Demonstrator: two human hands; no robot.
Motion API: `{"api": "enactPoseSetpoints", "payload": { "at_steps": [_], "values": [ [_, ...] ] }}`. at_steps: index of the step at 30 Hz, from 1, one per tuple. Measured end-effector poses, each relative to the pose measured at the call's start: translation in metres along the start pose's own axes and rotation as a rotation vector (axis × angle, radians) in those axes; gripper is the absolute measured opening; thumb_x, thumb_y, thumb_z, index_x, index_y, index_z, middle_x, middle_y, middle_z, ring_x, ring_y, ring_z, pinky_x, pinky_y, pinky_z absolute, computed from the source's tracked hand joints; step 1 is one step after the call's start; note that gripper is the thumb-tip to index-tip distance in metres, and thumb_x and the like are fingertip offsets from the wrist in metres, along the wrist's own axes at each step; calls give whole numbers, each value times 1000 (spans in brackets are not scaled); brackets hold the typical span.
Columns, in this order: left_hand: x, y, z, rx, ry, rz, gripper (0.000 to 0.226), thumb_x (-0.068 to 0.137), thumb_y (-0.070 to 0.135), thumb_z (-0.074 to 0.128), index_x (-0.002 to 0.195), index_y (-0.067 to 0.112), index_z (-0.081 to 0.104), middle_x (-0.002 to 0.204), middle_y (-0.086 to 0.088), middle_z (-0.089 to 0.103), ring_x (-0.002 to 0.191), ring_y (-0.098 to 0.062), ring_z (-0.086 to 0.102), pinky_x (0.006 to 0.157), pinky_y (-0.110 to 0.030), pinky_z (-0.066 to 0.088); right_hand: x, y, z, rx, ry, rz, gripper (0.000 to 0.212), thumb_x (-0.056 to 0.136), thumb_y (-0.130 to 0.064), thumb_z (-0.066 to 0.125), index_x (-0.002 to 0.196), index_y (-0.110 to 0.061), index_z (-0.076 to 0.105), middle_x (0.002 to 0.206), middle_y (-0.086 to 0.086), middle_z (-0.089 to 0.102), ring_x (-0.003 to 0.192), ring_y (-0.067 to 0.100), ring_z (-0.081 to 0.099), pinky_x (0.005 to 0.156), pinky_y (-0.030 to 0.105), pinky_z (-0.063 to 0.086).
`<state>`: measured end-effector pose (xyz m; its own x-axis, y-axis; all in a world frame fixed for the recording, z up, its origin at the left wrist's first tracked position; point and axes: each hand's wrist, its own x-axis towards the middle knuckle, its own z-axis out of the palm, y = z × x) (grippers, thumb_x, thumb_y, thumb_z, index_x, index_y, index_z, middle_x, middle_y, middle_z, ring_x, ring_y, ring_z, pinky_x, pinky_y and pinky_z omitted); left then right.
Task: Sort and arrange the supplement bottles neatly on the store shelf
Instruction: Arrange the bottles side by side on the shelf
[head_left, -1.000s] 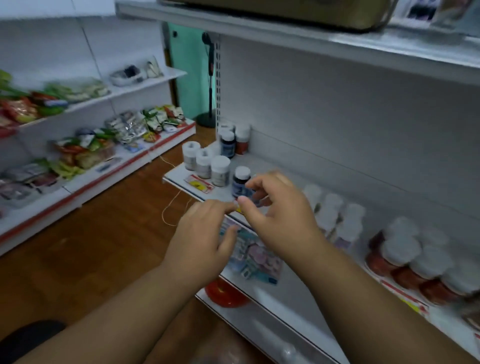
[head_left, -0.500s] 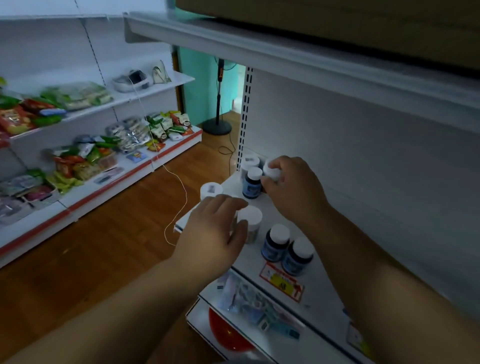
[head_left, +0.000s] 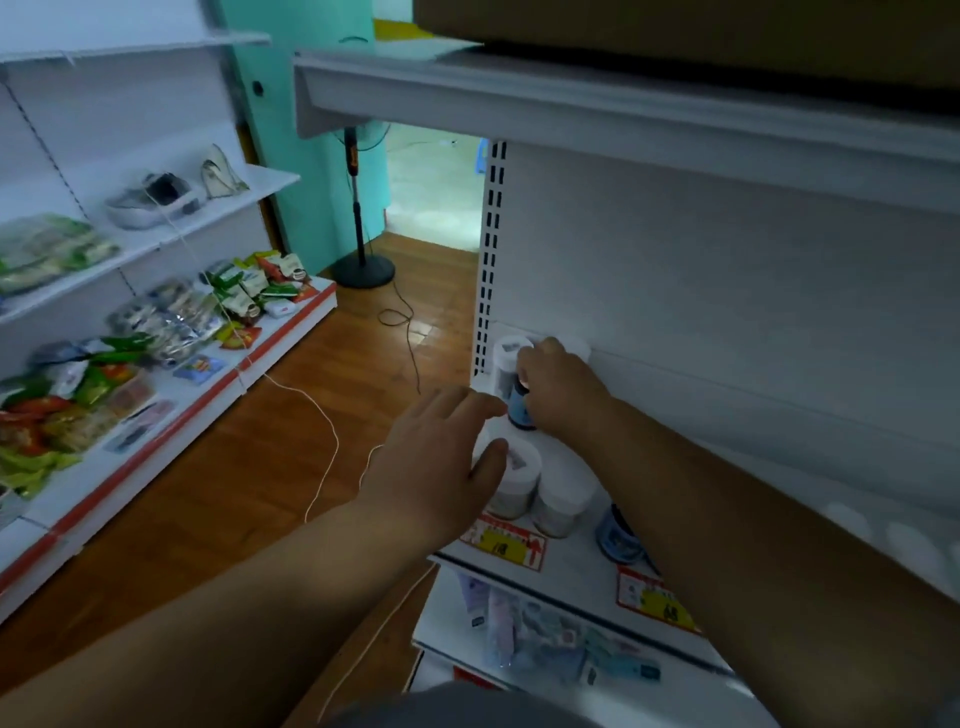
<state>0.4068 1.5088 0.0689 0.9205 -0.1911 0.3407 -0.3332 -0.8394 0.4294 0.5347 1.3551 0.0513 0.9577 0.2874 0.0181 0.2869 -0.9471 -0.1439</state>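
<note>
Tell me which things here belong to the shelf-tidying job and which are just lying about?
Job:
- blue bottle, gripped by right hand
- white jars, left hand resting on them
- tall white bottle
- shelf

Lying about:
- snack packets
- fan stand
- white cord

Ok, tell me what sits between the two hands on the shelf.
In the head view, only a small dark blue bottle stands between the left hand and right hand, gripped by the right hand.

Both forearms bare; no sleeves, no gloves.
</note>
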Motion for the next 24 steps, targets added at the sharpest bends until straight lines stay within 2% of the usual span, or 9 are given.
{"api": "enactPoseSetpoints", "payload": {
  "at_steps": [3, 7, 12, 16, 20, 22, 24],
  "values": [
    [4, -14, -3, -16, -29, 64, 37, 94, 38, 50, 130, 30, 49, 130, 11, 50, 123, -8, 39, 99, -21, 30, 4, -3, 0, 4, 6, 87, 52, 85, -8, 60, 133, -10, 43, 130, 14, 40, 109, 33, 51, 91, 42, 47],
    [12, -26, -3, -37, -51, 156, 36, 93, 34, 53, 128, 24, 54, 125, 6, 55, 118, -11, 43, 95, -19, 29, 4, -5, 4, -47, 29, 119, 42, 88, -12, 57, 129, -11, 44, 126, 15, 40, 103, 32, 52, 86, 41, 47],
    [19, -29, -2, -76, -52, 226, 34, 93, 32, 55, 126, 22, 55, 122, 4, 56, 114, -12, 44, 92, -17, 26, -1, -5, 6, 57, 51, 118, 47, 87, -8, 59, 131, -10, 44, 127, 14, 49, 108, 31, 53, 84, 37, 43],
    [21, -29, 0, -125, -49, 265, 33, 92, 30, 56, 124, 21, 55, 119, 1, 58, 111, -15, 48, 91, -22, 33, -22, -3, -14, 190, 260, 213, 35, 89, -27, 60, 119, -10, 51, 115, 11, 54, 103, 27, 53, 83, 35, 44],
    [19, -14, 3, -260, 10, 239, 39, 90, 33, 54, 125, 16, 52, 121, -1, 55, 113, -17, 48, 95, -28, 40, -69, -3, -41, 376, 427, 310, 33, 98, -36, 47, 120, -12, 54, 113, 8, 54, 96, 16, 51, 80, 27, 41],
    [17, 0, 7, -370, 44, 205, 48, 87, 42, 49, 127, 15, 49, 122, -1, 52, 114, -18, 48, 96, -33, 41, -97, -2, -51, 436, 472, 333, 33, 98, -40, 46, 116, -15, 58, 109, 5, 56, 92, 11, 52, 75, 19, 42],
    [13, 19, 10, -461, 9, 160, 56, 88, 50, 45, 133, 17, 44, 128, -1, 48, 118, -16, 45, 98, -30, 39, -127, -1, -60, 497, 482, 352, 29, 96, -41, 49, 110, -18, 61, 105, -1, 58, 89, 7, 54, 70, 9, 39]
  ]
}}
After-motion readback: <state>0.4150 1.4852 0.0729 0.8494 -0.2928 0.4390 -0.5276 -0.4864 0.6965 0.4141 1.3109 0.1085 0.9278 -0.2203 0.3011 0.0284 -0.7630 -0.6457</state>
